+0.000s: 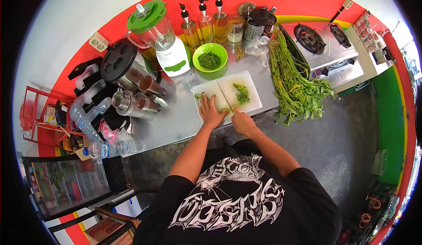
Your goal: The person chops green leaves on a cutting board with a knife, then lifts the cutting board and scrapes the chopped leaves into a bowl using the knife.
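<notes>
My right hand is closed around the handle of a kitchen knife, whose blade points away from me across a white cutting board. My left hand lies on the board's left part, fingers somewhat spread, pressing on green stems. Bits of these stems show on both sides of the hand; the rest is hidden beneath it. A small heap of chopped greens sits right of the blade. Just behind the board stands a green bowl with chopped greens inside.
A large bunch of leafy stalks lies to the right, beside a gas stove. Behind are a blender and several pump bottles. Metal cups and a plastic water bottle occupy the left side of the metal table.
</notes>
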A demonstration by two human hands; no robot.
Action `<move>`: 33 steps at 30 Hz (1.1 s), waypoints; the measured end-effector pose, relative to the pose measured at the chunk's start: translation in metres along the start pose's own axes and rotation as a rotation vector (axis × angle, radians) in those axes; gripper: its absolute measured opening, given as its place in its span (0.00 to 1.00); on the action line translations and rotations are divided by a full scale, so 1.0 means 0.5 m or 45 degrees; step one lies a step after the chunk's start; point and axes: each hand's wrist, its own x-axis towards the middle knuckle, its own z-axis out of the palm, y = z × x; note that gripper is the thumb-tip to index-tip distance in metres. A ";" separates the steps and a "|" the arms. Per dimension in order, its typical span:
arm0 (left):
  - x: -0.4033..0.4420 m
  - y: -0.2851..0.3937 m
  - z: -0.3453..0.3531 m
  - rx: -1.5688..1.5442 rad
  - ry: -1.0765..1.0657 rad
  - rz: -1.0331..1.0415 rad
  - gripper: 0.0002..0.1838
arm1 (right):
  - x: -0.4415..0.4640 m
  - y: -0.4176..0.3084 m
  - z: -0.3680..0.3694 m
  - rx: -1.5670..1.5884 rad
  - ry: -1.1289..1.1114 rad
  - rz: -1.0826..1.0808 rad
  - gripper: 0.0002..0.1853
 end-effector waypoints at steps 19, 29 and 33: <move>0.022 -0.052 0.029 -0.113 0.014 0.095 0.45 | 0.019 -0.024 0.009 -0.347 -0.130 -0.033 0.17; 0.015 -0.046 0.029 -0.080 0.021 0.052 0.45 | 0.004 -0.021 0.025 -0.315 -0.170 0.035 0.16; 0.014 -0.045 0.017 -0.086 0.002 0.082 0.45 | 0.025 -0.042 -0.019 -0.365 -0.284 0.027 0.17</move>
